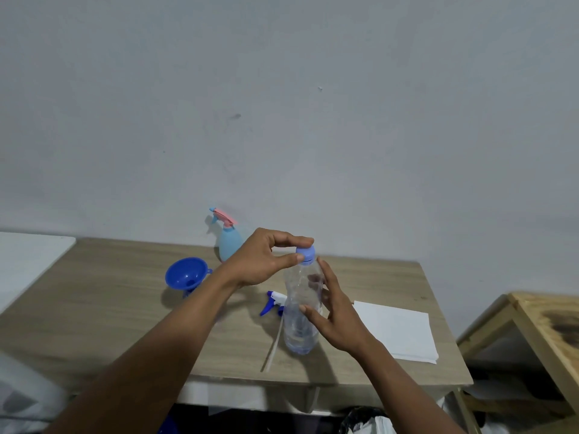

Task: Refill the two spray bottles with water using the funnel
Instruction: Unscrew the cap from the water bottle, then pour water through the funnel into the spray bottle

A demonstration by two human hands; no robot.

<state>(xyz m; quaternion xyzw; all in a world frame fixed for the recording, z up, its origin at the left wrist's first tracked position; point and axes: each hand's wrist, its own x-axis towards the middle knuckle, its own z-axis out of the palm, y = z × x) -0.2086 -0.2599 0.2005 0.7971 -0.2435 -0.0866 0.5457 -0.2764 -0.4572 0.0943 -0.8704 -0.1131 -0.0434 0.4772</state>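
Note:
A clear plastic water bottle (301, 311) stands upright on the wooden table (125, 324), with a light blue cap (305, 254) on top. My left hand (266, 261) pinches the cap between thumb and fingers. My right hand (336, 311) holds the bottle's body from the right side. A blue funnel (186, 274) sits on the table to the left. A light blue spray bottle (229, 242) with a pink trigger head stands at the back by the wall. A loose blue and white sprayer head (273, 302) with its long white tube lies behind the water bottle.
A white sheet of paper (399, 330) lies on the table's right part. A white surface (28, 261) adjoins the table on the left. A second wooden table (551, 333) stands at the right. A dark bag (363, 421) sits under the table's front edge.

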